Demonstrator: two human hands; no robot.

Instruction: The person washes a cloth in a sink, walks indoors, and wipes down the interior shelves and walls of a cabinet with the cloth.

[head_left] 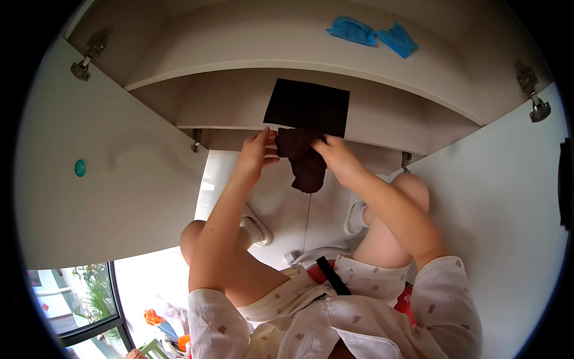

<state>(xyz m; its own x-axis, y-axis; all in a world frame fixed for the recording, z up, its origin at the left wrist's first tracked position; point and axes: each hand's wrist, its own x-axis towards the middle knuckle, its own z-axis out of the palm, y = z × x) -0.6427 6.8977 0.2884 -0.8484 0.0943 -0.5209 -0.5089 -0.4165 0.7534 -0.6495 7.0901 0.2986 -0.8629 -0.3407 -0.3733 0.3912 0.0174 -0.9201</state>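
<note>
A crumpled dark brown cloth (308,173) hangs between my two hands in front of the lower cabinet shelf. Its kind is not clear, though the drooping end has a sock-like shape. My left hand (258,152) grips its left edge, with some fingers spread behind and beside it. On the other side, my right hand (336,157) pinches the cloth near its upper right, fingertips partly hidden in the fabric. Just beyond the cloth, a flat black rectangular piece (308,105) lies on the lower shelf, its front edge reaching the shelf's edge.
Two blue packets (353,31) lie on the upper shelf (251,45). Open cabinet doors flank me, the left door (119,185) with a round green sticker (80,168) and the right door (490,209). My knees are close to the cabinet. A window (78,299) is at lower left.
</note>
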